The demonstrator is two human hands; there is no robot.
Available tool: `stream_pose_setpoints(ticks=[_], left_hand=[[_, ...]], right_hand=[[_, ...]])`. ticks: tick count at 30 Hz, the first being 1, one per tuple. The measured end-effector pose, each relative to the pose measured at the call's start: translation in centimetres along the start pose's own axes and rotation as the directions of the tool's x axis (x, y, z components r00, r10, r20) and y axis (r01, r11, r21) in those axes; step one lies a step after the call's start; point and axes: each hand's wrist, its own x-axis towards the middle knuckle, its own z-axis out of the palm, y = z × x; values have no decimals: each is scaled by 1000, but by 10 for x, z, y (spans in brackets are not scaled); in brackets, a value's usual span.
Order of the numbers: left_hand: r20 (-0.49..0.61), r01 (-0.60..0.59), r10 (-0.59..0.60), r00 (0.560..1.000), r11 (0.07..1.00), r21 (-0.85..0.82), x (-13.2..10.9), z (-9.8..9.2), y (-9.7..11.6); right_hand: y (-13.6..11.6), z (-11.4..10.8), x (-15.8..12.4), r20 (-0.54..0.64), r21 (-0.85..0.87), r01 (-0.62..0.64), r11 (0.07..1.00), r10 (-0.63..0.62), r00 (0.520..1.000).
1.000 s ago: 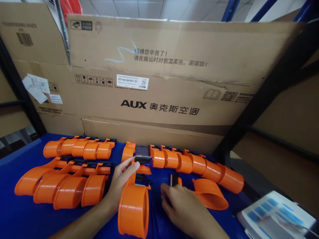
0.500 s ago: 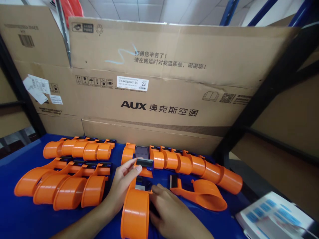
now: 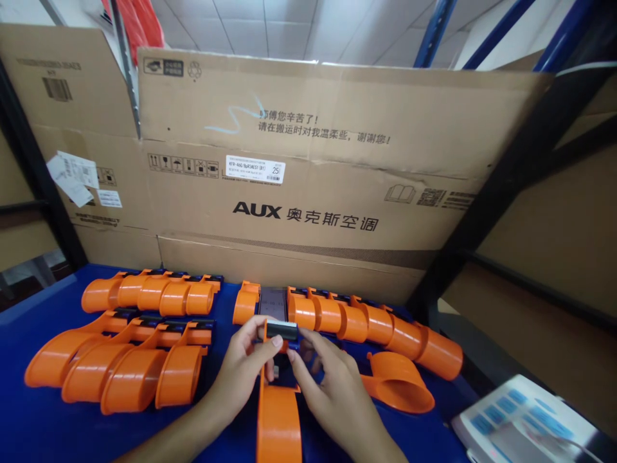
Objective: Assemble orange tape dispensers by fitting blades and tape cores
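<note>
Bright, even light; warped, blurry edges.

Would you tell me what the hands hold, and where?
Left hand and right hand both pinch the orange tape dispenser at its black cutter end.

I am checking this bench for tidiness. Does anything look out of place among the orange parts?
Yes. One orange dispenser lies alone on the blue table, right of the held dispenser and outside the neat rows. Also, a flat grey thing, maybe a phone, fills a gap in the back row.
</note>
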Motion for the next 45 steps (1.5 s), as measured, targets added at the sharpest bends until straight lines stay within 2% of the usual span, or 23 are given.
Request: stream_pose_setpoints(ticks=[3,7,12,19,27,32,38,42,45], left_hand=[[74,-2,0,997,1000,23,-1,4,-1],[88,32,-34,996,999,24,-3,5,3],[80,59,-60,995,998,9,-6,4,10],[65,70,-69,996,997,-12,-4,3,9],[-62,98,-103,993,992,-76,1,3,6],[-44,96,-98,994,994,-41,-1,4,3],[15,119,-119,993,992,-37,-2,4,11],[21,127,-126,992,991,-42,-1,3,14],[-5,116,-116,993,993,-36,1,2,11]], right_hand=[[0,5,-2,-10,-35,37,999,-37,999],[-1,7,-4,36,-39,43,998,-42,998],[-1,5,-1,76,-23,66,998,-64,995],[0,2,0,88,-29,113,993,-110,990],[7,10,-3,54,-243,218,945,-212,976],[9,17,-3,22,-288,216,933,-219,976],[12,26,-7,-11,-366,239,899,-261,965],[14,26,-8,0,-359,243,901,-260,966],[13,18,-5,54,-332,252,909,-249,967]])
